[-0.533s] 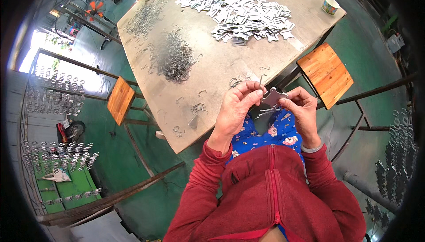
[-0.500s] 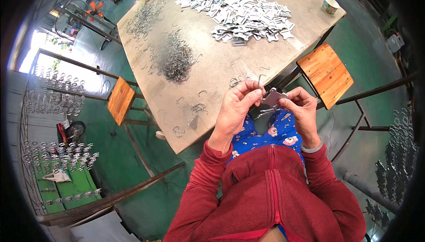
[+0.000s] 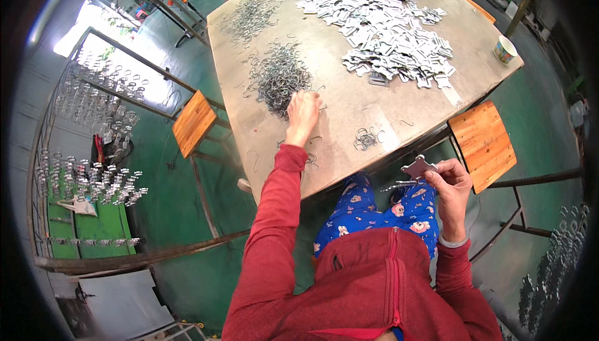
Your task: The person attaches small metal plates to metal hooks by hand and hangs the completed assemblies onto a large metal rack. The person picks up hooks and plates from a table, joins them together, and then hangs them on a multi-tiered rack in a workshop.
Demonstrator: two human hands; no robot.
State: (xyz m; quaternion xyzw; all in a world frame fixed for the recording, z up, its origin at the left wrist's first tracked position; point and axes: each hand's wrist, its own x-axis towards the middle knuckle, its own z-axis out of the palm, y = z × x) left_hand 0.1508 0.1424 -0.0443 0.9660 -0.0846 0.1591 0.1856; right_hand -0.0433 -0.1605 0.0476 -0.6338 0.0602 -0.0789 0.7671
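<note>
My left hand reaches out to the right edge of a dark pile of bent wire hooks on the table. Its fingers are drawn together among the hooks, and whatever is between them is hidden. Over my lap, my right hand pinches a flat grey metal plate with notched, pointed corners, by its right side. Just below that plate more thin metal pieces show; whether they are joined to it I cannot tell. A small cluster of wire hooks lies near the table's front edge.
Similar metal plates form a large heap on the table, with looser hooks at the far left. A paper cup stands at the right corner. Wooden stools flank the table; racks of hanging metal parts stand left.
My left hand has left the plate and moved forward and left to the hook pile. My right hand keeps the plate, now slightly lower and further right. The view has shifted.
</note>
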